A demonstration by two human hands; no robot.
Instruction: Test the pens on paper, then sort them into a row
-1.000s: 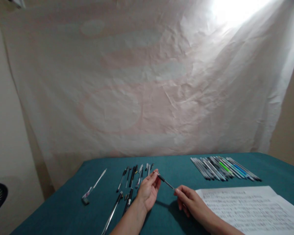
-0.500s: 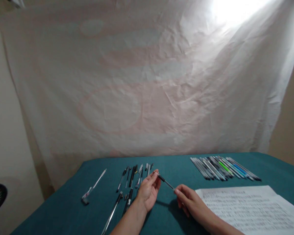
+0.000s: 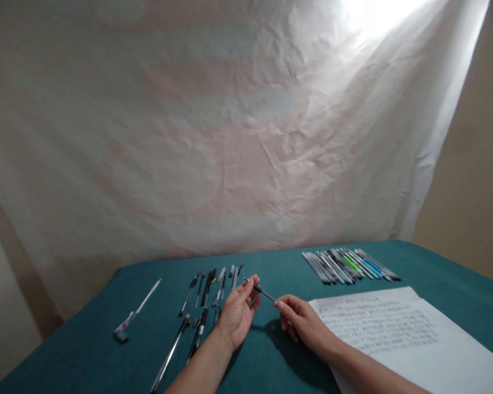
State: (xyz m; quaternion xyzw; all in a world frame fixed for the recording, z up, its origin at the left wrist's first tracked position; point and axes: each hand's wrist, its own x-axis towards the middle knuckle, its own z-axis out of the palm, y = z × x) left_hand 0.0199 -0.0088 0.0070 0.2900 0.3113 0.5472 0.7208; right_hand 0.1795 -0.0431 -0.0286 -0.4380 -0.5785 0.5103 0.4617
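Above the table, both hands hold one slim pen [image 3: 266,295] with a dark grip section and a thin greyish barrel. My left hand [image 3: 239,314] pinches it around the dark grip, and a small pointed tip shows just past the thumb and finger. The fingers of my right hand [image 3: 298,319] are closed on the barrel's other end. To the left of my left hand lie several dark and clear pens [image 3: 207,287] in loose rows, some with separate caps. A longer clear pen with a dark end [image 3: 170,353] lies nearest my left forearm.
On the green cloth [image 3: 86,350], a row of several pens [image 3: 349,266] lies at the back right. Sheets of handwritten paper [image 3: 447,350] lie beside and partly behind my right forearm. A white stick-like item with a dark end [image 3: 139,312] lies far left. A pale sheet [image 3: 230,137] hangs behind.
The view has turned to the right and tilted a little. My left fingers have moved onto the pen's dark grip, with the tip now past them; my right hand still holds the other end.
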